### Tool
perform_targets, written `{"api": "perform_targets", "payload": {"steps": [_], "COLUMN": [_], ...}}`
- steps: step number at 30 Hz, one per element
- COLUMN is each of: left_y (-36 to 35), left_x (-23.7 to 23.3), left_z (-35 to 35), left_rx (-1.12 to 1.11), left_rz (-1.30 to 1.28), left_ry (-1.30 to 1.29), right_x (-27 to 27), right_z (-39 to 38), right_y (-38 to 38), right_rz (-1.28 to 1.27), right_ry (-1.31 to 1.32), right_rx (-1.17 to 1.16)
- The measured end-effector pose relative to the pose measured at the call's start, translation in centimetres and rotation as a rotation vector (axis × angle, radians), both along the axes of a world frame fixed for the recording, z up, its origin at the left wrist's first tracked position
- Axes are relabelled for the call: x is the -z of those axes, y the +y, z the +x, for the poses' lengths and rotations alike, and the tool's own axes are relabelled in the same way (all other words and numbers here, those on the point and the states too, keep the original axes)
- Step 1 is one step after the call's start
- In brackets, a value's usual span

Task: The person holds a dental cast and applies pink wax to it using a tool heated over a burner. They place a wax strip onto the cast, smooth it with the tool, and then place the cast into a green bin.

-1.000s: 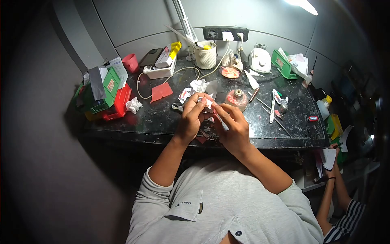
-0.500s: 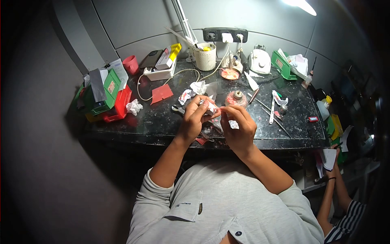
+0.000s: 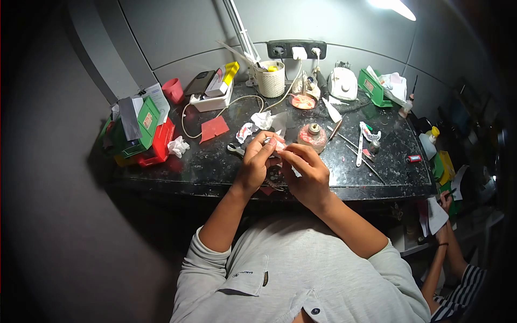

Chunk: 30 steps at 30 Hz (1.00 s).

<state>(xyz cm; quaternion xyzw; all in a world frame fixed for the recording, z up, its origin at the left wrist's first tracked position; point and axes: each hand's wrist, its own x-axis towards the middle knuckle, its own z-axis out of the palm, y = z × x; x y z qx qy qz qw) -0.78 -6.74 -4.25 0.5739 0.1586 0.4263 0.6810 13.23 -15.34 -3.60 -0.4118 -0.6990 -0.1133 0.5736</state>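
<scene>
As two hands (image 3: 253, 168) hold one piece (image 3: 279, 145), one jar (image 3: 312, 138) stands near.

Nothing legible (pocket print (image 3: 242, 274), bin label (image 3: 147, 120) too small).

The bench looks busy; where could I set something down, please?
There is bare room front left, between the tissue and left hand, and a smaller patch between the right hand and the white stick. It is crowded behind the hands, around the flask.

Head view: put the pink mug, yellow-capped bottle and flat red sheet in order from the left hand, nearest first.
1. Red sheet, beyond the left hand, leftward.
2. Pink mug, farther back, left.
3. Yellow-capped bottle, far right.
</scene>
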Motion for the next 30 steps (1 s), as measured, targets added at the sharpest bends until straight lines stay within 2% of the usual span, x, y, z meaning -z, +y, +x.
{"api": "perform_targets", "payload": {"steps": [17, 25, 30], "left_y": [-0.12, -0.16, 0.17], "left_x": [0.11, 0.26, 0.54], "left_z": [-0.13, 0.12, -0.11], "left_rx": [0.003, -0.017, 0.002], "left_rz": [0.043, 0.065, 0.084], "left_ry": [0.010, 0.014, 0.015], "right_x": [0.35, 0.46, 0.61], "right_z": [0.12, -0.09, 0.07], "right_y": [0.13, -0.13, 0.15], "right_rz": [-0.005, -0.050, 0.015], "right_ry": [-0.027, 0.038, -0.004], "right_rx": [-0.004, 0.035, 0.016]}}
